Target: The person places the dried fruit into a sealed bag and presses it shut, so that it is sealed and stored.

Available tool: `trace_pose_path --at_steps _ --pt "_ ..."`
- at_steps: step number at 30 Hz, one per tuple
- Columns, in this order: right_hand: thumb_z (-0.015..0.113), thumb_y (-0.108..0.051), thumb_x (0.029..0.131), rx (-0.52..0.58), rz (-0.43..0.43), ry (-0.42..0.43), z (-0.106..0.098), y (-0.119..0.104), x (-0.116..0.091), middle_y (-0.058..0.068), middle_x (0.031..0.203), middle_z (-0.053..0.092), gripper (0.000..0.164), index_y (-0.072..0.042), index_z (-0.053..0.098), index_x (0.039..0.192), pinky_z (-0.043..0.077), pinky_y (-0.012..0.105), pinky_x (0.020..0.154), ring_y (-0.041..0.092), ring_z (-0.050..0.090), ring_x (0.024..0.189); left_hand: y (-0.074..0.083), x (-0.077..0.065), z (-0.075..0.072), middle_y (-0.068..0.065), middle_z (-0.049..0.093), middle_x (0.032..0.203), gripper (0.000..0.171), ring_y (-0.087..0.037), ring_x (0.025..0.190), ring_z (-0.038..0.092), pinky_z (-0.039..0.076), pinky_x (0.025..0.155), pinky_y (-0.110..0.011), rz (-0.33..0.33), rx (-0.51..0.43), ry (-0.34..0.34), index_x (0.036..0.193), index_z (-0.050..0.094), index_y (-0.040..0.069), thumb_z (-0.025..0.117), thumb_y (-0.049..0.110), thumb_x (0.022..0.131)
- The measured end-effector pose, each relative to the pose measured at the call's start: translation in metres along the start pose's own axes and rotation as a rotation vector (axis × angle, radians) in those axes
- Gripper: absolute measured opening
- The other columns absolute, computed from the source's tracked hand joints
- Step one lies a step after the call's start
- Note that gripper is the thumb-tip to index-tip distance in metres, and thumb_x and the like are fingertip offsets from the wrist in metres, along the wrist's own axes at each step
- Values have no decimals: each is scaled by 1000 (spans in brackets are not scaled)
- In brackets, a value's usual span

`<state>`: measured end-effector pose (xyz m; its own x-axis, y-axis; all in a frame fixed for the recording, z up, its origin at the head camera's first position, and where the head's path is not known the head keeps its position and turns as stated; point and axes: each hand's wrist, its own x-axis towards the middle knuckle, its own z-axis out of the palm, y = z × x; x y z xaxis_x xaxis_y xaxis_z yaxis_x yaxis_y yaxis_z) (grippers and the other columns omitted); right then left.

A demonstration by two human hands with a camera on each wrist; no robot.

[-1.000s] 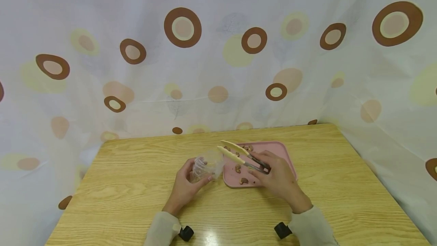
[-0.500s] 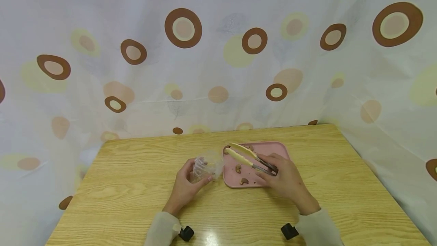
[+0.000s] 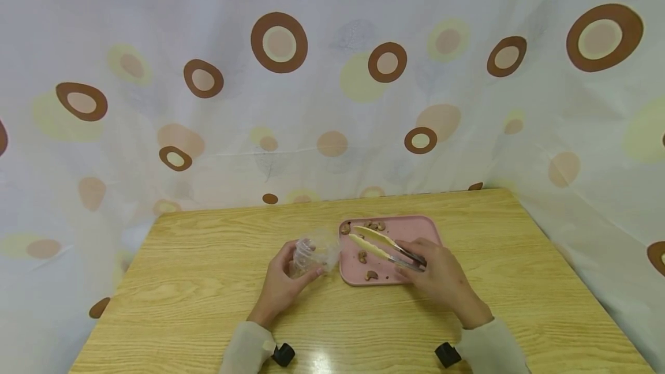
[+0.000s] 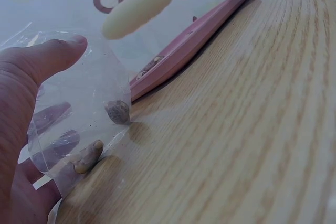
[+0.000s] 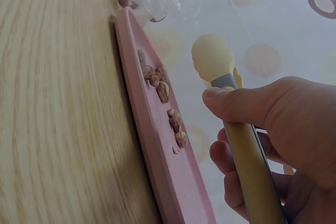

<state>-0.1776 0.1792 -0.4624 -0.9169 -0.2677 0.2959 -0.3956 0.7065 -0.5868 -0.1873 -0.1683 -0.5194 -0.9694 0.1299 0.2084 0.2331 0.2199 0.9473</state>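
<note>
Wood-grain table: clear bag, gripped by left hand; tongs, pinched by right hand, pointing forward-left over pink tray; brown nuts between hands.

This is an indoor tabletop corner, screened by printed sheeting with brown rings and pale spots that hangs behind and to both sides of a wood-grain table. Whether it belongs to a home or a studio cannot be told.
</note>
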Motion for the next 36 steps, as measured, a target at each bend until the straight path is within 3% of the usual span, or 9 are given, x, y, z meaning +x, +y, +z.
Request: trace_pose_path --at_steps 11,19,36 --pt "91 -12 89 -37 15 -38 0 4 -4 1 102 74 54 -4 74 139 43 23 65 7 52 76 0 0 1 -6 74 142 59 -8 119 67 52 103 -25 -3 10 5 146 64 20 90 16 92" --pt "91 -20 91 -91 3 -81 0 9 -6 1 110 78 50 -7 77 136 58 34 81 11 70 95 -1 0 1 -7 74 141 60 -8 118 67 53 102 -24 -2 9 4 146 64 20 89 16 93" --pt "90 -23 92 -99 32 -108 2 9 -3 1 113 79 49 -8 77 137 61 42 86 16 73 99 2 -1 1 -9 73 141 60 -8 119 67 52 103 -23 -4 -8 3 146 64 18 89 15 92"
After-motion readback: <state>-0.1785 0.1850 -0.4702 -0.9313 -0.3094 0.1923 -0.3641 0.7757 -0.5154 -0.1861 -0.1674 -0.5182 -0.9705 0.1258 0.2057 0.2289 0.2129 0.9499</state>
